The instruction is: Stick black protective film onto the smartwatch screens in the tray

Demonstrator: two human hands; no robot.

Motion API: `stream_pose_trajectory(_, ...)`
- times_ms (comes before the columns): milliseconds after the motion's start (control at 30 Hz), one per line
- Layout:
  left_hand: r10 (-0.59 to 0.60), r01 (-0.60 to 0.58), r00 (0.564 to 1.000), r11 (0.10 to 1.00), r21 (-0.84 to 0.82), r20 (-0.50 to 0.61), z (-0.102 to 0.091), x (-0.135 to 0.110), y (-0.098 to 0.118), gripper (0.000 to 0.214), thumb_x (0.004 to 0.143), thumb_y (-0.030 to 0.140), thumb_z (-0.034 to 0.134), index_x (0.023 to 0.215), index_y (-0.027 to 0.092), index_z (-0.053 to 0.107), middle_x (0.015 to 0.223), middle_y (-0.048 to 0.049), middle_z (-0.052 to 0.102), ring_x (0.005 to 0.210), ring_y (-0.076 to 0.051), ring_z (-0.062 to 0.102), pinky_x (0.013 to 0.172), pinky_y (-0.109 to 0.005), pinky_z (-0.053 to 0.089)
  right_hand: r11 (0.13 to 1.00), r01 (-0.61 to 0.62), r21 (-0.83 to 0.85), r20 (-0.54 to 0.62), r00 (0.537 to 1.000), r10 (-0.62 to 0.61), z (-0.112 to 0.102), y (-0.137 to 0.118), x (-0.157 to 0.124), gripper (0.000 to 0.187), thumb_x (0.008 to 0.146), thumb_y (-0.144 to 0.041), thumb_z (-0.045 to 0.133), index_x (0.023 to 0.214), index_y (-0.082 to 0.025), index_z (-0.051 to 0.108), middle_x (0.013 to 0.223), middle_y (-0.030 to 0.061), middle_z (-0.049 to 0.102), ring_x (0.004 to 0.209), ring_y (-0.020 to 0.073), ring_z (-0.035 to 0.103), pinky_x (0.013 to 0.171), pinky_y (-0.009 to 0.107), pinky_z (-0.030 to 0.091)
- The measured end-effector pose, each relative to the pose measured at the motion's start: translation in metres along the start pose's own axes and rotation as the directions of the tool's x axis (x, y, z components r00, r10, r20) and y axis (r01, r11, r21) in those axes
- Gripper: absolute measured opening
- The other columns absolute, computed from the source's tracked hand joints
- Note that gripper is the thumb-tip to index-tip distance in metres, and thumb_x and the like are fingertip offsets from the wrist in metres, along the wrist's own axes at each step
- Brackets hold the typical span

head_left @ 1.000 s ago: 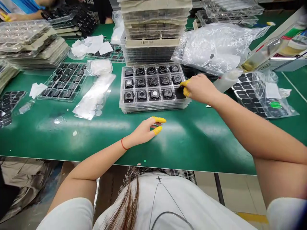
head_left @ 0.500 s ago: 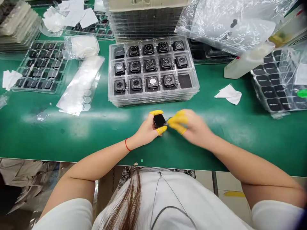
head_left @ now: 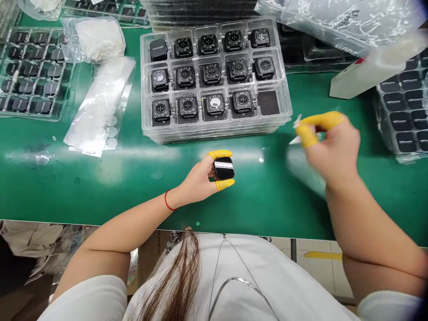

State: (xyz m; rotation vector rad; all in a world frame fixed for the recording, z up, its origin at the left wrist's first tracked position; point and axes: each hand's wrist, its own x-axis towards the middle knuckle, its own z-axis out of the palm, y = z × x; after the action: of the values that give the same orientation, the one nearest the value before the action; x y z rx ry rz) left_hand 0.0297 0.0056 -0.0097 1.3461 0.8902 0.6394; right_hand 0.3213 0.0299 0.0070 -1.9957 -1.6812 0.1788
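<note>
At 9 o'clock of the scene a flat tray holds rows of dark square parts. Just right of it lie a bag of white pads and a sheet of round stickers in clear film, both on the green table.

At the centre the left hand pinches a watch body, forefinger on its 12 o'clock edge and thumb on its 6 o'clock edge, both in yellow cots. The glossy face is up. It looks nearly square here, so its long axis is hard to call.

At 12 o'clock of the watch body, apart from it, a clear tray tops a stack of like trays. It has three rows of five pockets. Fourteen hold watch bodies, mostly back up, and the empty pocket in the near right corner lies at about 1 o'clock of the held one.

The right hand is at about 3 o'clock of the watch body, well apart and blurred. Its cotted fingertips are drawn close together near a pale scrap, but I cannot tell whether they grip it. The left hand is clearly the nearer.

At far right lie a white bottle and a bagged tray of dark parts.
</note>
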Motion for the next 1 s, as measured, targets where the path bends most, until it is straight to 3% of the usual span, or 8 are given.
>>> stream_pose_trajectory(33,0.019,-0.020,1.000,1.000,0.014,0.016,0.001,0.000,0.000,0.052,0.079,0.028,0.075,0.124,0.023,0.049,0.108,-0.0047,0.063,0.084,-0.013,0.065,0.075,-0.027,0.056,0.951,0.276,0.138,0.003,0.960,-0.279,0.003,-0.021,-0.016,0.007,0.090,-0.028,0.064,0.092,-0.024,0.070,0.093,0.0066,0.069,0.087,0.0231,0.062,0.078,0.038,0.048)
stream_pose_trajectory(67,0.044,-0.045,0.998,0.998,0.034,0.038,0.001,0.001,-0.001,0.053,0.078,0.029,0.075,0.124,0.022,0.049,0.111,-0.0054,0.063,0.087,-0.014,0.066,0.077,-0.027,0.057,0.826,0.502,0.257,0.030,0.850,-0.526,0.008,-0.041,-0.031,0.008,0.092,-0.027,0.061,0.090,-0.028,0.069,0.090,0.0041,0.069,0.085,0.0226,0.061,0.076,0.038,0.048)
stream_pose_trajectory(100,0.066,-0.070,0.996,0.996,0.061,0.063,0.002,0.001,-0.002,0.053,0.078,0.029,0.075,0.123,0.022,0.049,0.113,-0.0060,0.064,0.091,-0.016,0.066,0.079,-0.028,0.056,0.696,0.634,0.337,0.023,0.733,-0.680,0.015,-0.058,-0.044,0.012,0.093,-0.023,0.059,0.089,-0.030,0.068,0.090,0.0017,0.069,0.082,0.0208,0.061,0.075,0.038,0.047)
stream_pose_trajectory(167,0.085,-0.095,0.991,0.990,0.099,0.105,0.004,0.002,-0.004,0.049,0.078,0.029,0.075,0.120,0.021,0.050,0.113,-0.0060,0.066,0.092,-0.017,0.067,0.078,-0.028,0.056,0.573,0.713,0.405,-0.036,0.638,-0.769,0.029,-0.080,-0.058,0.019,0.095,-0.020,0.055,0.089,-0.030,0.069,0.089,0.0006,0.070,0.081,0.0194,0.060,0.073,0.037,0.046)
stream_pose_trajectory(467,0.059,-0.080,0.980,0.991,0.104,0.189,0.002,-0.002,-0.002,0.048,0.081,0.033,0.072,0.121,0.020,0.050,0.107,-0.0051,0.068,0.084,-0.015,0.067,0.073,-0.027,0.056,0.617,0.682,0.394,0.054,0.653,-0.756,0.037,-0.082,-0.055,0.032,0.100,-0.024,0.048,0.080,-0.029,0.072,0.077,0.0004,0.065,0.067,0.0153,0.053,0.062,0.035,0.038)
stream_pose_trajectory(600,0.090,-0.107,0.980,0.990,0.087,0.175,0.004,-0.003,-0.003,0.047,0.079,0.028,0.073,0.120,0.020,0.050,0.112,-0.0057,0.067,0.090,-0.016,0.068,0.078,-0.028,0.057,0.637,0.658,0.402,0.096,0.661,-0.744,0.040,-0.080,-0.058,0.031,0.100,-0.028,0.048,0.080,-0.032,0.071,0.076,0.0008,0.063,0.074,0.0175,0.056,0.071,0.037,0.042)
stream_pose_trajectory(767,-0.043,0.050,0.992,0.997,-0.056,0.121,0.005,0.000,0.002,0.041,0.079,0.026,0.073,0.113,0.020,0.051,0.097,-0.0021,0.064,0.089,-0.014,0.067,0.079,-0.028,0.059,0.678,0.609,0.411,-0.062,0.761,-0.646,0.045,-0.071,-0.044,0.017,0.098,-0.027,0.055,0.094,-0.030,0.070,0.087,0.0026,0.063,0.081,0.0185,0.059,0.071,0.036,0.048)
stream_pose_trajectory(1000,-0.032,0.069,0.983,0.977,-0.203,0.182,0.008,0.000,0.007,0.057,0.079,0.028,0.076,0.125,0.026,0.044,0.110,-0.0038,0.057,0.090,-0.014,0.064,0.083,-0.033,0.060,0.735,0.502,0.455,-0.042,0.837,-0.546,0.025,-0.073,-0.045,0.015,0.097,-0.024,0.057,0.103,-0.032,0.068,0.095,0.0031,0.064,0.087,0.0189,0.062,0.073,0.034,0.053)
